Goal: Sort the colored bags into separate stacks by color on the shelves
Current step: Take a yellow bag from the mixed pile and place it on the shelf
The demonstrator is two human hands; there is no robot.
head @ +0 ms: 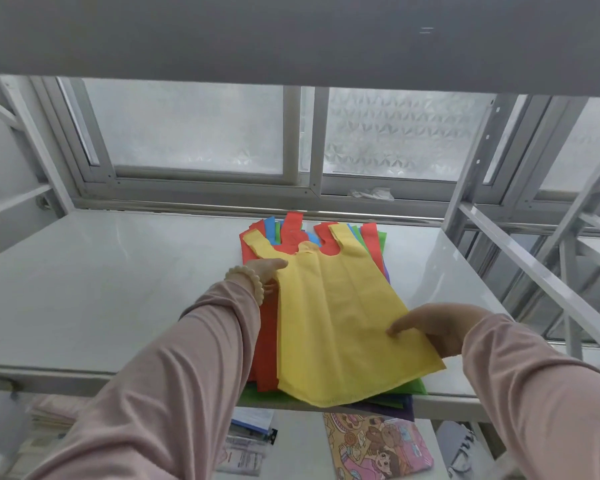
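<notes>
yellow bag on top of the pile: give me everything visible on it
The yellow bag is a vest-style carrier of matte, felt-like fabric, with two strap handles at its far end. It lies flat, skewed, atop the pile of bags on the white shelf, its near edge overhanging the shelf front. The left hand holds its left edge, fingers hidden beneath; the right hand pinches its right edge, thumb on top.

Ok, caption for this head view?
Left hand and right hand hold yellow fabric bag atop mixed-colour bag pile on white shelf.
</notes>
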